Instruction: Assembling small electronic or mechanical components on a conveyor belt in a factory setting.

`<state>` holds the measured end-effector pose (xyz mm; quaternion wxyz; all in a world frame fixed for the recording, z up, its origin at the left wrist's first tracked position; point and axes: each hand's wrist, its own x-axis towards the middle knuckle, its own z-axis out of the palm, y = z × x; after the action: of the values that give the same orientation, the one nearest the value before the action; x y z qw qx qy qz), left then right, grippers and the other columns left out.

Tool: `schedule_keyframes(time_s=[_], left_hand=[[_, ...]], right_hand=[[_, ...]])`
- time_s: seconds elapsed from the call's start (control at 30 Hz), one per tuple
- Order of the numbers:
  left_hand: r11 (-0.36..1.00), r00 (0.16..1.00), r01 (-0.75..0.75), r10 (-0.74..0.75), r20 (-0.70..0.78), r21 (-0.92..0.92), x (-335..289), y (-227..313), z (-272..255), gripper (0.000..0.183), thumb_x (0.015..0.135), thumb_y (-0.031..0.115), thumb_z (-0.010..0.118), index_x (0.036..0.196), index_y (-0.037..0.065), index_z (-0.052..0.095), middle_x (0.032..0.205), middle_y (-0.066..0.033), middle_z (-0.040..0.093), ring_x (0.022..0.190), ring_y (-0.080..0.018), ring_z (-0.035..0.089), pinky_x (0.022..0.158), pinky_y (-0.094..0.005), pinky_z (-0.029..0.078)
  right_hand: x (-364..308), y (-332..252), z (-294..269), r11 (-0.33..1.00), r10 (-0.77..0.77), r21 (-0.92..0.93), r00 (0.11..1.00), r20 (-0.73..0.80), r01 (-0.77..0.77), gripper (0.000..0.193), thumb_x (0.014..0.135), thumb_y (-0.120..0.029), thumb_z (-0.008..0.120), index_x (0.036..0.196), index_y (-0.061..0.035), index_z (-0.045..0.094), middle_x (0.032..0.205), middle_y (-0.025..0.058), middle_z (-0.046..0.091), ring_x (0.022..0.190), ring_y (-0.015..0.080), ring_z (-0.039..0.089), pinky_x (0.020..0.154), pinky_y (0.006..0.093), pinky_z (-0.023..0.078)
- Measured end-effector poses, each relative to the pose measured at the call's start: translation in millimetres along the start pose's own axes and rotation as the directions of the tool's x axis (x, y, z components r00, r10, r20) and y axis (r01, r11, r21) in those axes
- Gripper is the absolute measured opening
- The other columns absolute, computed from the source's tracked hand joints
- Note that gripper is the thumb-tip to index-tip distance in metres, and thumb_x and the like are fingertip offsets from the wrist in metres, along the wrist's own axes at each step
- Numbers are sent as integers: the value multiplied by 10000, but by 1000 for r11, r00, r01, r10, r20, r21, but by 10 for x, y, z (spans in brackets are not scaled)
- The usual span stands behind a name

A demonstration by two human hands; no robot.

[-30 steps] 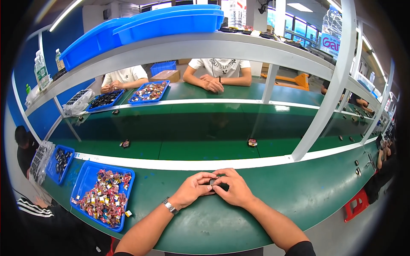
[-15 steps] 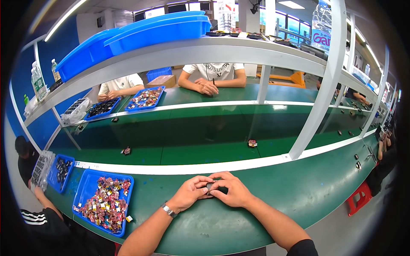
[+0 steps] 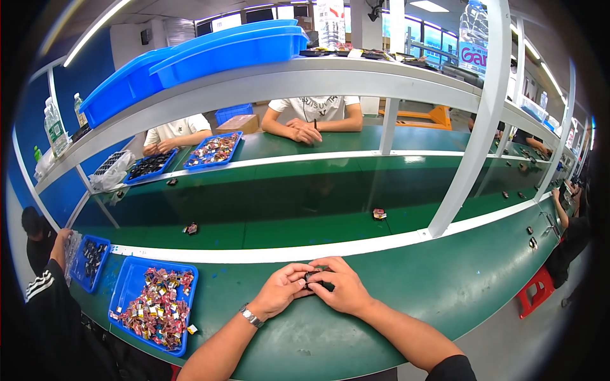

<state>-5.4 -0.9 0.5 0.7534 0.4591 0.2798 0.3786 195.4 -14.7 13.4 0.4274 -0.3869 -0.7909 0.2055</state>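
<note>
Pinching small black part (image 3: 311, 276), seemingly | both hands (image 3: 344, 287): fingers nearly closed | bottle (image 3: 474, 30): pink lettering (image 3: 473, 56) | co-worker's shirt (image 3: 330, 113): dark print (image 3: 318, 103)

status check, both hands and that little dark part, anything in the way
Left hand and right hand holding small dark part over green table. Much of it hidden. Blue tray of pinkish pieces to the left, clear of both hands.
</note>
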Motion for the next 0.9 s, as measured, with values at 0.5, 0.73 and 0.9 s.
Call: schedule_keyframes(time_s=[0.5,0.73,0.9], left_hand=[[997,996,-62,58,-61,-53,16,-30,26,256,980,45,555,1233,28,521,1316,-114,569,1164,-191,593,980,-355,523],[987,993,-117,114,-26,-110,20,-86,-56,269,974,43,566,1240,36,525,1334,-110,562,1187,-196,584,1019,-379,500],[986,993,-115,113,-16,-120,29,-77,-41,271,975,42,565,1243,37,527,1329,-113,565,1192,-194,579,1022,-378,497]], right_hand=[[39,-11,79,997,2,74,998,-63,3,177,798,-53,730,971,-85,740,1198,72,643,1135,274,572,925,368,515],[26,-65,100,999,-27,-36,990,-140,22,177,774,-43,737,945,-91,744,1200,72,643,1145,279,566,925,379,512],[15,-50,96,1000,-7,-17,991,-130,5,161,780,-51,725,937,-82,743,1201,72,634,1156,278,554,928,376,501]])
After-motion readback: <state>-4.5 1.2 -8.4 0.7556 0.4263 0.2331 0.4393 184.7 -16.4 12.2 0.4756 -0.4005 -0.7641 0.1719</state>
